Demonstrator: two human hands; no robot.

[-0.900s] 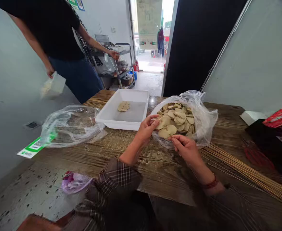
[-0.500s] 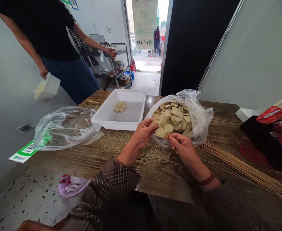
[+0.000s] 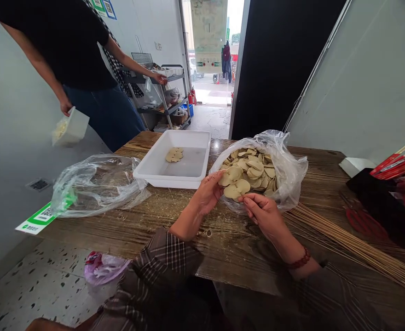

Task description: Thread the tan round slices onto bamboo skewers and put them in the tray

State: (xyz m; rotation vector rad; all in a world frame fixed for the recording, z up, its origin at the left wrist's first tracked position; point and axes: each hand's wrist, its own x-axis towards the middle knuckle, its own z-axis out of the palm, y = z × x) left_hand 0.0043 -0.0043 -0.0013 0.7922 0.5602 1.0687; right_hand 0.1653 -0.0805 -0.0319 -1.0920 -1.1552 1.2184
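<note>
Thin beige round slices [image 3: 236, 188] are in front of the open plastic bag [image 3: 287, 172], which holds a pile of similar slices [image 3: 254, 166]. My left hand [image 3: 207, 191] pinches the slices at their left edge. At their lower right, my right hand [image 3: 262, 210] is closed on the end of a thin stick, mostly hidden by the slices. Left of the bag stands a white tray [image 3: 171, 181] with a few joined slices [image 3: 174, 155] lying inside. Long bamboo sticks [image 3: 354, 243] lie to the right of my right hand.
An empty-looking clear bag [image 3: 95, 184] lies on the wooden table [image 3: 133, 234], over a green-and-white card [image 3: 38, 219]. Red scissors [image 3: 364, 223] and a black holder [image 3: 378, 197] are at the right. Beyond the table, a person [image 3: 50, 50] holds a white container [image 3: 73, 128] beside a cart [image 3: 170, 108].
The view has shifted slightly. My left hand's fingers now sit a little more behind the slices' left edge; both hands keep their hold. The other person's reaching hand stays by the cart.
</note>
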